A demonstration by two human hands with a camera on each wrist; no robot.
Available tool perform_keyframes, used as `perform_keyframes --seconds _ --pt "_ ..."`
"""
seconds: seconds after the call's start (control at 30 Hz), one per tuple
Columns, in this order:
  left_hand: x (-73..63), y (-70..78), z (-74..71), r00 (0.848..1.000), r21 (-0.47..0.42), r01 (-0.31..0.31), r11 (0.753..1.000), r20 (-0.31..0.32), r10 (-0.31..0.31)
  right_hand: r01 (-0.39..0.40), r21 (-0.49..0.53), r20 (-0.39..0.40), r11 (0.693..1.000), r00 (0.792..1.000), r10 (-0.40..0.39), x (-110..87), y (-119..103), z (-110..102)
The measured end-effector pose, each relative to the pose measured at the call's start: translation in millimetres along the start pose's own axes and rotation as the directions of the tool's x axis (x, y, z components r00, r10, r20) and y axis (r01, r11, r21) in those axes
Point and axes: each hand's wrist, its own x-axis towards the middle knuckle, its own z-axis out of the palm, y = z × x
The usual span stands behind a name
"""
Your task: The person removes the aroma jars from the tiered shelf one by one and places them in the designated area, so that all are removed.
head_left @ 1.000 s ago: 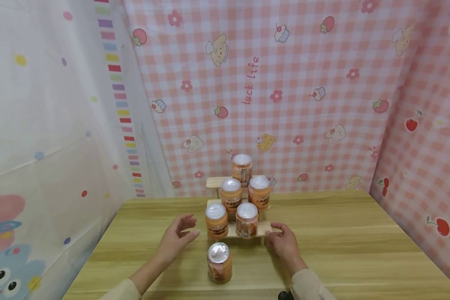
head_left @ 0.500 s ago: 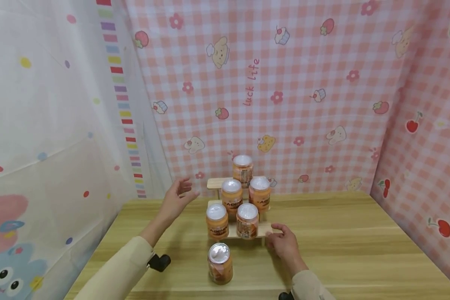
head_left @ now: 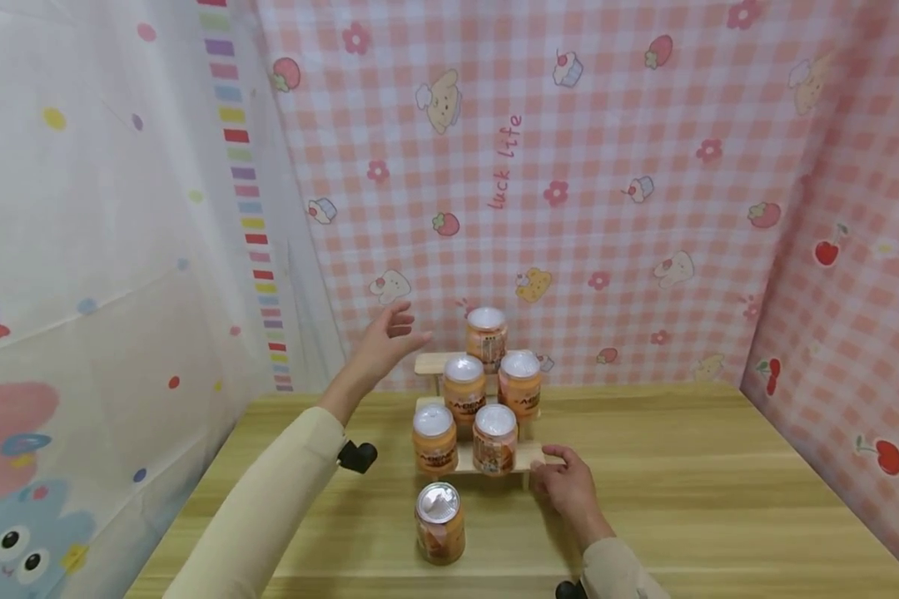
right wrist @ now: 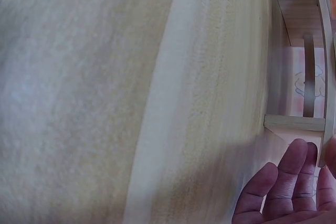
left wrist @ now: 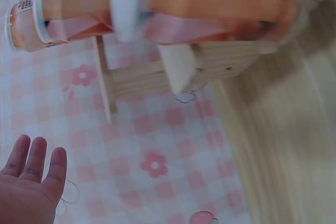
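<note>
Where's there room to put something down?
The table is bare between the right hand and the cherry cloth. The shelf's top step is bare left of its can. Both lower steps are crowded, with two cans each.

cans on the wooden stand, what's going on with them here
A person is working at a small wooden stand with three steps. The right hand grips the right end of its lowest step; the left hand is in the air, left of the top can, touching nothing. Two cans stand on the middle step, two more on the lowest, and a sixth can stands on the table in front.
</note>
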Motion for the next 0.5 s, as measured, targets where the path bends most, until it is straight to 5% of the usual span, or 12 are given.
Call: perform_keyframes --seconds 0.5 --pt "29.6 20.8 28.7 0.991 0.039 -0.006 0.999 0.133 0.001 -0.008 -0.002 0.003 1.0 1.0 0.008 3.2 0.9 -1.2"
